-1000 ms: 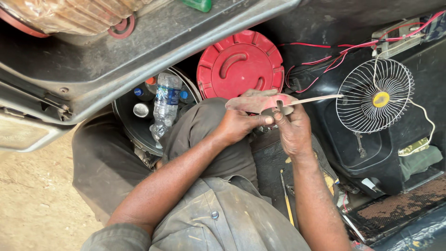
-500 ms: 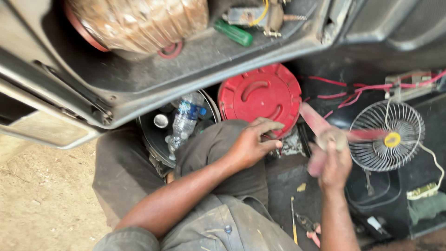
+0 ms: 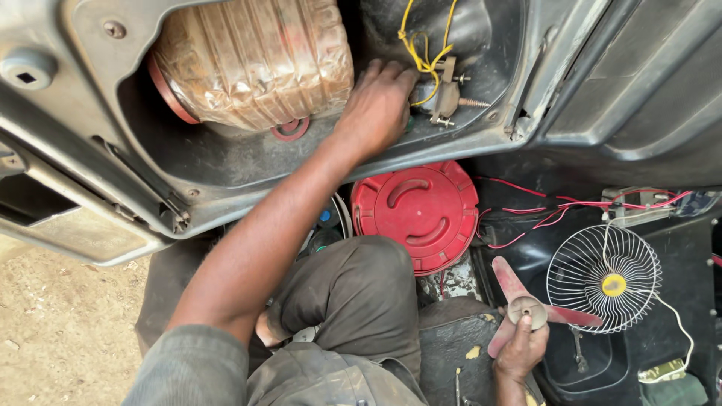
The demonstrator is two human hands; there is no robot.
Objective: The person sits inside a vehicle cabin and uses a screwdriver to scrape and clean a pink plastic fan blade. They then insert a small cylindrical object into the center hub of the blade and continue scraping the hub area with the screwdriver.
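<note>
My left hand (image 3: pixel 380 105) reaches up into the pocket of the grey door panel (image 3: pixel 135 173). Its fingers press against small parts beside the yellow wires (image 3: pixel 423 46) and a metal bracket (image 3: pixel 444 98); whether it grips anything is hidden. Low at the right, my right hand (image 3: pixel 519 349) is shut on the hub of a red fan blade (image 3: pixel 510 282). The blade sits just left of a round wire fan guard (image 3: pixel 605 278) with a yellow centre.
A plastic-wrapped brown bundle (image 3: pixel 252 60) fills the left of the door pocket. A red round lid (image 3: pixel 417 214) lies below the door, with red wires (image 3: pixel 571 203) running right. My bent knee (image 3: pixel 353 301) is in the middle. Sandy ground (image 3: pixel 53 331) shows at the left.
My left hand has left my knee and gone up into the door pocket. My right hand has pulled the red fan blade away from the wire guard and lowered it.
</note>
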